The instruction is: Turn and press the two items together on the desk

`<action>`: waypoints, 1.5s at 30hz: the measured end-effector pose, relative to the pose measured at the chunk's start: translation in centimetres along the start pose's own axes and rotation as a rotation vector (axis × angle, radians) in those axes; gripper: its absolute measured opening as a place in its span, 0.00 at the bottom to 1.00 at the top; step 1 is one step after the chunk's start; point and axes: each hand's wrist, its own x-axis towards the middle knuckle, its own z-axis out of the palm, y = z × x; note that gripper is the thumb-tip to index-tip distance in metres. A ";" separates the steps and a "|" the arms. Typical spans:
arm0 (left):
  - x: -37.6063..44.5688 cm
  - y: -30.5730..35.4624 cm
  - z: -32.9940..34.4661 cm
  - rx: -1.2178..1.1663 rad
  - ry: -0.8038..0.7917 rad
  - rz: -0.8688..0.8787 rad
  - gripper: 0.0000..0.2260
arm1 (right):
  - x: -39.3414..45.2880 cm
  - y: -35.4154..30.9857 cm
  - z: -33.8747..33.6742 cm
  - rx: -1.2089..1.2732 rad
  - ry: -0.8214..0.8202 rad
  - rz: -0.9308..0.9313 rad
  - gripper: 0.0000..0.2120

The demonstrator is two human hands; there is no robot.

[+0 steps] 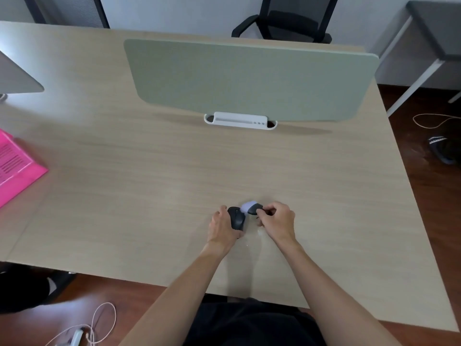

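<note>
My left hand [222, 227] curls round a mouse [236, 218], a smooth, rounded black shell lying on the desk [124, 186] near its near edge, right of centre. My right hand [275, 222] pinches a small wedge-shaped piece [252, 208], dark grey with a pale lilac end, just beside the mouse's far tip; I cannot tell whether they touch. The desk is pale wood grain, matte. A grey-green felt screen [249, 78] with rounded corners stands across the far side in a white clip [240, 120]. A pink slotted tray [15, 166] sits at the left edge.
</note>
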 end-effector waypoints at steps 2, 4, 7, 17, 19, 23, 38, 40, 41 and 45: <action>0.0 0.1 -0.1 0.009 0.016 -0.001 0.28 | 0.1 0.3 0.5 -0.051 -0.064 0.026 0.05; 0.0 0.2 -0.2 0.008 0.023 -0.003 0.25 | 0.3 0.4 0.5 -0.179 -0.121 0.046 0.07; -0.1 0.3 -0.2 -0.022 0.021 -0.007 0.25 | 0.9 0.0 -0.1 -0.265 -0.105 0.017 0.09; -0.1 0.4 -0.5 -0.033 -0.017 -0.046 0.24 | 1.9 -1.1 0.5 -0.359 -0.188 -0.061 0.10; 0.0 0.4 -0.6 -0.045 -0.018 -0.046 0.24 | 2.4 -1.6 -0.3 -0.370 -0.195 -0.021 0.09; 0.3 0.6 -0.6 -0.053 -0.028 -0.067 0.22 | 2.9 -2.8 -0.3 -0.130 -0.099 -0.032 0.11; 1.0 0.6 -0.3 0.028 -0.031 -0.050 0.19 | 5.6 -2.6 -0.8 -0.520 -0.209 -0.098 0.07; 0.9 0.6 -0.3 0.014 -0.026 -0.054 0.19 | 5.2 -3.0 0.1 -0.417 -0.226 -0.147 0.07; 0.9 0.6 -0.3 0.002 -0.024 -0.057 0.19 | 4.8 -3.1 0.6 -0.389 -0.251 -0.157 0.07; 0.9 0.6 -0.3 -0.012 -0.022 -0.056 0.19 | 4.4 -1.8 1.1 -0.415 -0.290 -0.129 0.07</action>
